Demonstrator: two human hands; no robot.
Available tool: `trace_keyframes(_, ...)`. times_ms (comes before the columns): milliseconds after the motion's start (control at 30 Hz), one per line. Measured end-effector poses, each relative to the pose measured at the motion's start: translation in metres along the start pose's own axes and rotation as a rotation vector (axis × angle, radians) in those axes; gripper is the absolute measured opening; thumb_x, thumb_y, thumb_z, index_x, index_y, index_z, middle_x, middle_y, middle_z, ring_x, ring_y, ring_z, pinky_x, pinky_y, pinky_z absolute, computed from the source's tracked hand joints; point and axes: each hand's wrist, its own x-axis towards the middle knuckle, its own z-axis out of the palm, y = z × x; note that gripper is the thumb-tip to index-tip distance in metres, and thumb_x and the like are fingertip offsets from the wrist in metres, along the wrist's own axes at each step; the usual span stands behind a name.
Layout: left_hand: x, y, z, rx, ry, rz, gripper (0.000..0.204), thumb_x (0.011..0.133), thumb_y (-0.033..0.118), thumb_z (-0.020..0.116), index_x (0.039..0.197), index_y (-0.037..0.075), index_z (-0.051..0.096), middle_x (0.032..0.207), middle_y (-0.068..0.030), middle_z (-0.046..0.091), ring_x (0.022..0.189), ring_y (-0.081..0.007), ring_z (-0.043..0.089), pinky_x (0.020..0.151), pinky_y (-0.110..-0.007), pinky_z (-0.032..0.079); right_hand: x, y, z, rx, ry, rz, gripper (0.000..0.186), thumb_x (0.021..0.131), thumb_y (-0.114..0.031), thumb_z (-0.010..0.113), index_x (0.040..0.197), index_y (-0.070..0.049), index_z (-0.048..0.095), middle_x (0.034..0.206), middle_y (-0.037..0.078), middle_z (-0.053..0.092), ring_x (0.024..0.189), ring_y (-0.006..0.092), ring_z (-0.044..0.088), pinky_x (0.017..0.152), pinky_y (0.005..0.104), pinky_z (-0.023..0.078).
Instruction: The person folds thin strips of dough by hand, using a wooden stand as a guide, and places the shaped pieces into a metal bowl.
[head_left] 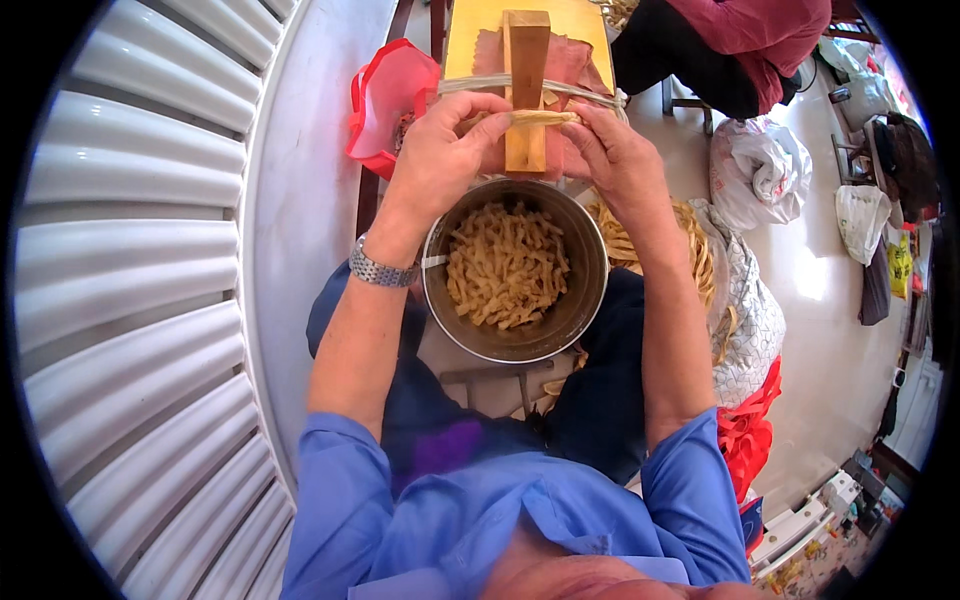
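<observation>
Top centre of frame: left hand (445, 140) & right hand (610, 150) each pinch one end of a pale strip (545, 118), grips closed on it. Strip's long axis runs left-right, lying across an upright wood block (526, 80). Block stands on a yellow bench (480, 25) w/ pink cloth (570, 60). Below: steel pot (515, 268) of cut strips on lap. Corrugated shutter (130, 300) frame left, tiled floor (820, 300) right.

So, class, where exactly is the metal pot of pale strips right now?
In the head view, the metal pot sits centre frame between the person's forearms, just below the upright wooden block that both hands hold strips against.
</observation>
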Motion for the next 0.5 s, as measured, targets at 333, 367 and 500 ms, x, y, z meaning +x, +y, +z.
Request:
trace_keyframes(333, 0.007, -0.033, 0.012, 0.405, 0.024, 0.02, 0.022, 0.092, 0.02, 0.071, 0.101, 0.0, 0.067, 0.09, -0.0083, 0.071, 0.083, -0.018, 0.067, 0.076, -0.033, 0.053, 0.003, 0.023, 0.017, -0.35, -0.194, 0.201, 0.034, 0.1, -0.039, 0.06, 0.095, -0.005, 0.062, 0.082, 0.021, 0.067, 0.082, 0.0422, 0.065, 0.07, 0.0496, 0.051)
trace_keyframes(367, 0.005, -0.03, 0.011, 0.342, 0.015, -0.061, 0.021, 0.093, 0.018, 0.071, 0.098, -0.001, 0.065, 0.087, -0.0077, 0.07, 0.082, -0.0158, 0.067, 0.074, -0.031, 0.053, 0.0, 0.03, 0.016, -0.372, -0.187, 0.205, 0.036, 0.1, -0.04, 0.059, 0.094, -0.005, 0.061, 0.08, 0.022, 0.066, 0.081, 0.0434, 0.064, 0.069, 0.0502, 0.05)
trace_keyframes(500, -0.003, -0.022, 0.006, -0.196, -0.061, -0.289, 0.024, 0.096, 0.018, 0.07, 0.108, -0.001, 0.059, 0.091, -0.0085, 0.069, 0.084, -0.0152, 0.067, 0.075, -0.029, 0.054, -0.007, 0.018, 0.003, 0.044, -0.188, 0.252, 0.031, 0.101, -0.036, 0.061, 0.098, -0.005, 0.063, 0.074, 0.015, 0.063, 0.07, 0.0319, 0.064, 0.065, 0.0429, 0.05)
